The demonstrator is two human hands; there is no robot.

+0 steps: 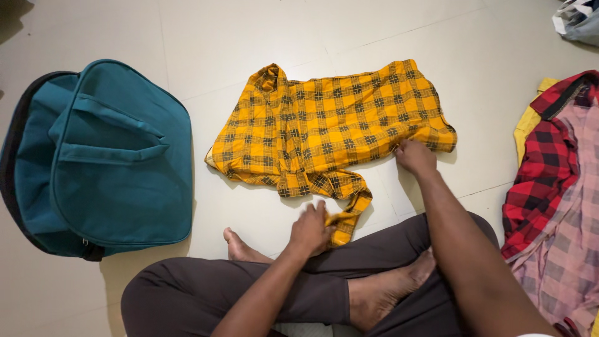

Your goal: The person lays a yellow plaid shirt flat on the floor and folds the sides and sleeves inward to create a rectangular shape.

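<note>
A yellow and black checked shirt [331, 125] lies spread on the pale tiled floor in front of my crossed legs. My left hand [310, 229] pinches the end of a sleeve that trails toward my knee. My right hand [415, 156] grips the shirt's near right edge, fingers closed on the cloth. The collar points to the far left.
A teal zip bag [106, 156] lies open on the left. A pile of clothes, topped by a red and black checked shirt [543, 175] and a pink checked one [571, 249], sits on the right. More cloth [577, 19] shows at the top right corner.
</note>
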